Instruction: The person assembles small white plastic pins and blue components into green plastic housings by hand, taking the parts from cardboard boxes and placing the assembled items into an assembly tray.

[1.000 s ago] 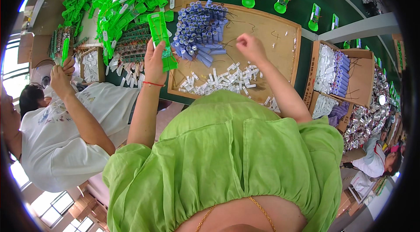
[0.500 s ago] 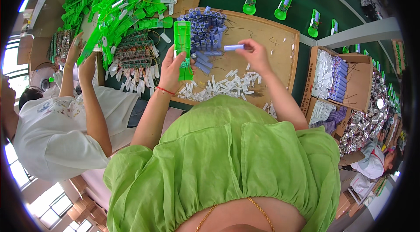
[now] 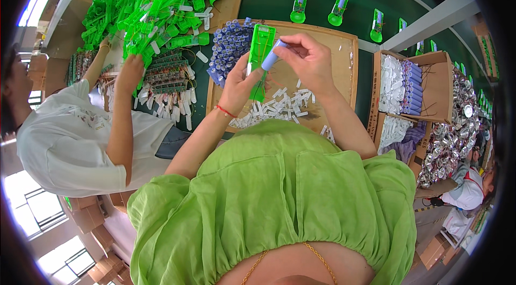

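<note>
My left hand [image 3: 240,84] grips a long green plastic housing [image 3: 263,37] with thin wires inside it, tilted slightly to the right over the wooden tray [image 3: 336,70]. Between the thumb and fingers of my right hand [image 3: 310,62] is a purple cylindrical battery cell [image 3: 274,55]. The cell's lower end is close to the housing and to my left thumb; whether it touches them I cannot tell. Behind the housing, a stack of purple battery cells [image 3: 230,51] sits at the tray's left. Small white plastic pieces [image 3: 277,108] lie in a heap at its near side.
Green housings [image 3: 161,2] pile up at the far left, by circuit boards [image 3: 169,72]. A co-worker's hand [image 3: 130,72] is at that pile. Housings with cells [image 3: 337,11] stand on the green surface beyond the tray. At right is a cardboard box [image 3: 436,83] of cells and white pieces.
The housing has moved right with my left hand and now leans. My right hand has brought the battery cell left, beside the housing, and turned it from level to slanted.
</note>
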Action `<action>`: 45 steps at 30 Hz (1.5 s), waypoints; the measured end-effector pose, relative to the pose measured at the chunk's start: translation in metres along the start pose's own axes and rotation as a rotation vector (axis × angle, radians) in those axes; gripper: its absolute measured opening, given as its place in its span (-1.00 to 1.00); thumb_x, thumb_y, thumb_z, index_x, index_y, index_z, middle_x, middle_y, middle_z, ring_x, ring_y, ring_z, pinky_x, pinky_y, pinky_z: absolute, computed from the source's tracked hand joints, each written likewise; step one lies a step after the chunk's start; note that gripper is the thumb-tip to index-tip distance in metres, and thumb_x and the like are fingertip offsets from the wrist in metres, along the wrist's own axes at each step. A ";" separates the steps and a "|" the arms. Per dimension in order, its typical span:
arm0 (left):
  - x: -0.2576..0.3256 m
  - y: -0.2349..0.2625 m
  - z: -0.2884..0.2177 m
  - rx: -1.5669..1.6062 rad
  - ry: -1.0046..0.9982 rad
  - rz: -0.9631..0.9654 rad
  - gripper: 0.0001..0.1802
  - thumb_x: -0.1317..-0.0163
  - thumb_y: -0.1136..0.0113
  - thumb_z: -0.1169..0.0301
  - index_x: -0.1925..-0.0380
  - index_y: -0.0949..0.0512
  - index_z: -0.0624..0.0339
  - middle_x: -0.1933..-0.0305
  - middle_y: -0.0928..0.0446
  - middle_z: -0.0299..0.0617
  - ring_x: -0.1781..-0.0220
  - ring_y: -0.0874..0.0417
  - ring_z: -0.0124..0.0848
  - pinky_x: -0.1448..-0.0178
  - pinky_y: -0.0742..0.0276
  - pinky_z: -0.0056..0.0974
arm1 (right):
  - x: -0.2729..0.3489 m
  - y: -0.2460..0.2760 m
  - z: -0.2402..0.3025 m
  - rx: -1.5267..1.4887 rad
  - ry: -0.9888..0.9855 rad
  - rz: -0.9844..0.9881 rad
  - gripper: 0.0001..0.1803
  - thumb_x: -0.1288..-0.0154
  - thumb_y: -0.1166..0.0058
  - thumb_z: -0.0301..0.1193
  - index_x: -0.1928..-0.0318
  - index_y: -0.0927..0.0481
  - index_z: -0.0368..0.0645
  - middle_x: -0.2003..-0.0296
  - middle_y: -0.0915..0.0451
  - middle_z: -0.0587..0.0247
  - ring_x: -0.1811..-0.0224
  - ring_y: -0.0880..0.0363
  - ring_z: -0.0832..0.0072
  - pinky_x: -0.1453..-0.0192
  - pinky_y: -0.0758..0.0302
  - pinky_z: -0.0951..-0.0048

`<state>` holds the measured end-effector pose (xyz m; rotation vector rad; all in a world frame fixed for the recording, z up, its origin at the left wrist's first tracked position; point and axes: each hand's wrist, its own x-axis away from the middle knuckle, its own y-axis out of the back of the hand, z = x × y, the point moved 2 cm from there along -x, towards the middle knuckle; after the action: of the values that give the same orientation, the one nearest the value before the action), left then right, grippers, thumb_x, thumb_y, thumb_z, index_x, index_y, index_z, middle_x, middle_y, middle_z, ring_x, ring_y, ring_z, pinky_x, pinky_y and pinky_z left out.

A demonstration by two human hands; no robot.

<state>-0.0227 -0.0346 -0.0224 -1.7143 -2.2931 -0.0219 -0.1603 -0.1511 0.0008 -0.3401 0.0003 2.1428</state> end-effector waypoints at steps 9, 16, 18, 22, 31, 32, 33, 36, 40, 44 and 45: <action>0.009 -0.011 -0.004 0.002 -0.002 0.014 -0.44 -0.29 0.07 0.51 -0.31 -0.16 0.22 0.15 -0.56 -0.08 0.31 -0.66 -0.36 0.19 -0.62 -0.30 | 0.003 -0.011 -0.003 0.365 0.301 -0.099 -0.78 -0.04 -0.35 -0.42 0.32 -0.60 -0.22 0.46 -0.59 0.23 0.48 -0.62 0.41 0.45 -0.52 0.45; 0.013 -0.009 0.014 0.041 0.013 -0.022 -0.67 -0.40 0.05 0.31 -0.10 -0.32 0.16 0.27 -0.57 -0.11 0.35 -0.66 -0.35 0.29 -0.62 -0.30 | 0.018 -0.025 -0.002 0.607 0.557 -0.149 -0.75 0.08 -0.39 -0.29 0.42 -0.64 -0.15 0.21 -0.54 0.20 0.38 -0.54 0.33 0.34 -0.48 0.47; 0.011 0.004 0.019 -0.038 0.022 0.052 -0.69 -0.41 0.02 0.28 -0.05 -0.34 0.18 0.29 -0.58 -0.14 0.38 -0.65 -0.39 0.30 -0.63 -0.32 | 0.022 -0.023 -0.021 0.579 0.540 -0.124 -0.67 0.00 -0.37 -0.33 0.22 -0.61 -0.17 0.11 -0.50 0.17 0.33 -0.54 0.36 0.25 -0.49 0.46; 0.014 0.017 0.025 -0.147 0.206 0.231 -0.66 -0.38 -0.05 0.23 -0.01 -0.39 0.22 0.36 -0.59 -0.18 0.44 -0.63 -0.46 0.38 -0.57 -0.37 | 0.037 -0.015 -0.066 -0.167 -0.265 0.071 -0.39 -0.12 -0.30 -0.40 -0.15 -0.32 -0.22 0.28 -0.55 0.22 0.29 -0.52 0.55 0.17 -0.49 0.51; 0.014 0.067 0.051 0.000 0.342 -0.118 -0.73 -0.38 -0.03 0.24 0.08 -0.40 0.18 0.40 -0.58 -0.12 0.48 -0.64 -0.37 0.44 -0.59 -0.29 | 0.053 0.086 -0.175 0.399 -0.426 0.091 -0.70 -0.06 -0.27 -0.36 0.14 -0.62 -0.10 0.21 -0.62 0.22 0.20 -0.60 0.40 0.04 -0.53 0.35; 0.007 0.072 0.052 0.051 0.324 -0.196 -0.74 -0.38 -0.04 0.24 0.09 -0.40 0.17 0.42 -0.57 -0.12 0.49 -0.64 -0.36 0.45 -0.59 -0.29 | 0.054 0.111 -0.181 0.635 -0.434 0.100 -0.76 -0.02 -0.27 -0.37 0.22 -0.67 -0.04 0.22 -0.62 0.24 0.19 -0.60 0.35 0.01 -0.53 0.29; 0.007 0.076 0.050 0.050 0.332 -0.197 -0.76 -0.40 0.02 0.24 0.08 -0.40 0.14 0.41 -0.57 -0.09 0.48 -0.64 -0.32 0.43 -0.61 -0.26 | 0.054 0.113 -0.183 0.636 -0.433 0.105 -0.76 -0.02 -0.27 -0.37 0.22 -0.67 -0.04 0.22 -0.62 0.24 0.19 -0.60 0.35 0.01 -0.53 0.29; 0.006 0.061 0.035 0.050 0.281 -0.167 -0.76 -0.39 0.01 0.24 0.08 -0.40 0.12 0.41 -0.56 -0.11 0.50 -0.62 -0.34 0.46 -0.57 -0.28 | 0.043 0.104 -0.170 0.973 0.082 0.395 -0.71 0.13 -0.30 -0.38 0.27 -0.71 0.08 0.23 -0.58 0.30 0.15 -0.53 0.30 0.04 -0.48 0.27; 0.002 0.036 0.050 -0.067 0.311 -0.096 -0.75 -0.37 -0.03 0.20 0.07 -0.47 0.05 0.40 -0.55 -0.31 0.49 -0.57 -0.49 0.46 -0.50 -0.38 | 0.038 0.107 -0.233 0.730 0.197 0.428 -0.75 0.32 -0.36 -0.28 0.45 -0.72 0.07 0.46 -0.64 0.35 0.24 -0.56 0.34 0.12 -0.47 0.26; 0.003 0.045 0.060 0.020 0.253 -0.008 -0.74 -0.36 -0.02 0.28 0.04 -0.40 0.15 0.31 -0.55 -0.15 0.51 -0.57 -0.40 0.52 -0.56 -0.28 | 0.039 0.090 -0.227 0.792 0.106 0.476 -0.87 0.04 -0.25 -0.28 0.44 -0.67 0.00 0.40 -0.63 0.27 0.24 -0.55 0.27 0.14 -0.47 0.23; 0.001 0.046 0.064 0.028 0.242 -0.024 -0.75 -0.36 -0.02 0.29 0.06 -0.40 0.16 0.35 -0.53 -0.18 0.51 -0.58 -0.39 0.51 -0.57 -0.28 | 0.041 0.088 -0.226 0.823 0.148 0.362 -0.85 -0.07 -0.18 -0.26 0.44 -0.65 -0.04 0.42 -0.63 0.24 0.28 -0.56 0.23 0.18 -0.48 0.19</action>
<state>0.0064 -0.0086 -0.0905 -1.5754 -2.1265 -0.1911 -0.1993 -0.1968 -0.2378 -0.0028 1.0631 2.2478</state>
